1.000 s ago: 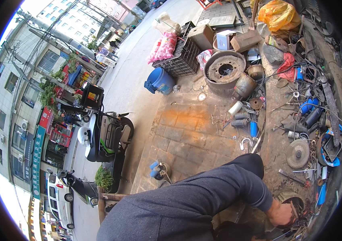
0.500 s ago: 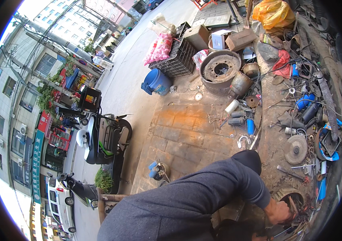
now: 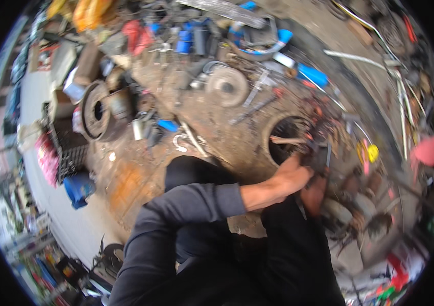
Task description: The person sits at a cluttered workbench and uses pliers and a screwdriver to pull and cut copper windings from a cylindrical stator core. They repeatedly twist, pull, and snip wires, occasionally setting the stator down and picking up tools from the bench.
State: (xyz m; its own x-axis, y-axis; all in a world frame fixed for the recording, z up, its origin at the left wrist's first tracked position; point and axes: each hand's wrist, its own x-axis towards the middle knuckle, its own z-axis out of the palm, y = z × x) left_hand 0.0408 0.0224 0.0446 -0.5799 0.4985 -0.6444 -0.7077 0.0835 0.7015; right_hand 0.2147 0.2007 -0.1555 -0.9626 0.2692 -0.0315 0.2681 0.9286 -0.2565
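Observation:
My left hand (image 3: pixel 289 178) is closed, its fingers curled, at the near right edge of a round, rusty metal drum (image 3: pixel 272 136). Whatever it grips is blurred. Close beside it, by my right knee, my right hand (image 3: pixel 314 195) looks closed too, partly in shadow. A thin dark rod (image 3: pixel 328 155) rises just above its fingers; I cannot tell whether the hand holds it. Inside the drum's mouth lies a brownish stick (image 3: pixel 287 139), with a tangle of small metal pieces (image 3: pixel 324 127) beyond its right side.
A grinding-wheel-like disc (image 3: pixel 226 85), a blue cylinder (image 3: pixel 312 75) and scrap parts lie beyond the drum. Left stand a rusty wheel rim (image 3: pixel 94 111), a black crate (image 3: pixel 73 153) and a blue bucket (image 3: pixel 79 190). To the right are a yellow roll (image 3: pixel 373 152) and long pale rods (image 3: pixel 400 120).
The view has swung down and to the right, so the street has moved to the left edge. My left hand has drawn back from the drum's mouth, and my right hand shows more plainly.

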